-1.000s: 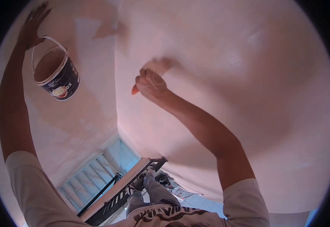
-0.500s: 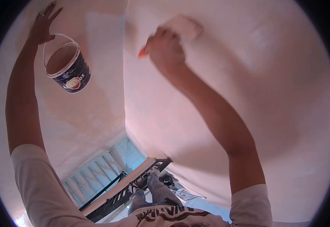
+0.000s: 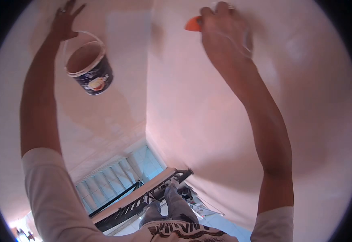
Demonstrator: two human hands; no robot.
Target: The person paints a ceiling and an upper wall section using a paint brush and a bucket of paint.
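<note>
Left hand (image 3: 65, 26): fingers spread, bucket (image 3: 97, 78) hanging by handle (image 3: 97, 35) at thumb. Right hand (image 3: 226, 34): closed around orange tool (image 3: 193, 24), high at wall (image 3: 208, 121), right of corner (image 3: 147, 80).

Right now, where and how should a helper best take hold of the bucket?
I'd take the bucket by its handle, coming from above and hooking the fingers under the arc beside the left hand. The handle is thin and raised over the open top, and the bucket hangs from it, so its weight should stay below the grip.
</note>
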